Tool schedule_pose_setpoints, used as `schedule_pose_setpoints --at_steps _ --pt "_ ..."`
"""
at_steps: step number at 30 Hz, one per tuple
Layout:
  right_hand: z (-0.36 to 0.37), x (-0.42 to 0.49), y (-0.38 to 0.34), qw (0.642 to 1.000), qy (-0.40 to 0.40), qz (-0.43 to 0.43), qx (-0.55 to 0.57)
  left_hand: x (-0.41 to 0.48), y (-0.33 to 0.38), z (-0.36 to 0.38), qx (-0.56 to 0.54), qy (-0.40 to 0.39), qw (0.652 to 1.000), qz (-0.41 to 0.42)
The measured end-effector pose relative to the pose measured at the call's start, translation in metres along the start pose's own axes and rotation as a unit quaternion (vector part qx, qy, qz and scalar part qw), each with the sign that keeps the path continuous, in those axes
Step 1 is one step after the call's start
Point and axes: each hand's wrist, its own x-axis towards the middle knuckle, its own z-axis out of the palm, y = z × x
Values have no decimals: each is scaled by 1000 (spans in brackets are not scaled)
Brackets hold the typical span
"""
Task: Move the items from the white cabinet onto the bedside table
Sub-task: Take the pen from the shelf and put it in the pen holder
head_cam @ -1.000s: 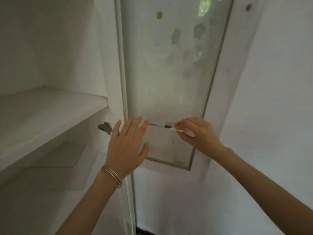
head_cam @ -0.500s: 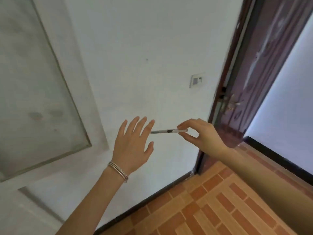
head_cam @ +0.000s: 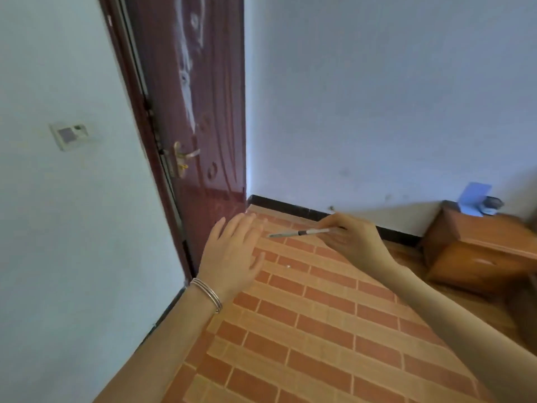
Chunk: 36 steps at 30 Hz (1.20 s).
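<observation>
Plainly everything turns on the bedside table [head_cam: 491, 228], which stands low against the wall at the far right of the view, and on how the pen [head_cam: 302, 232] lies to it. The pen hangs in the air well to the left of the table, at about the height of the table's top as the picture shows it. Its long axis runs nearly level, almost along the line to the table. The held end is the one nearer the table, while the free end points away from it and dips a little.

The right hand [head_cam: 353, 244] pinches that nearer end between thumb and curled fingertips [head_cam: 337, 219]. It sits between the pen and the table, so it is the hand closer to the goal. The left hand [head_cam: 232, 253] is farther from the table than the pen is; its fingers are straight and spread, and it holds nothing. They stop just short of the pen's free end, as far as I can tell.

The pen is slim and straight: a pale barrel on the table side, a short dark band near the middle, then a greyer stretch ending in a fine tip. Blur hides any print.

At the table's back corner a blue card [head_cam: 475, 196] stands with a small dark object [head_cam: 492, 203] just beside it. My judgement is that the pen is in transit and the coming move is a carry rightward, then a lowering onto the top in front of those two — laid flat, lest it roll. The white cabinet is out of view
</observation>
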Motion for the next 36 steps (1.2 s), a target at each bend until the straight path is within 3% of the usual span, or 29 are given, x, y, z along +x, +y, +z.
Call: schedule_pose_setpoints --at_steps 11,16,19,22,28,36 --pt "-176 -132 154 974 122 159 -103 139 224 50 -20 -24 978 207" --pt "-213 -178 198 957 180 177 -139 183 297 75 -49 -14 958 282" --pt "-227 -198 231 942 150 158 -255 210 333 98 -70 -19 945 318" --pt "-242 -205 271 924 113 120 -344 245 367 123 -84 -13 936 342" --pt "-293 -172 360 909 85 116 -391 344 428 159 -129 -4 925 357" --pt "-341 -119 462 904 139 170 -367 457 478 194 -139 5 922 362"
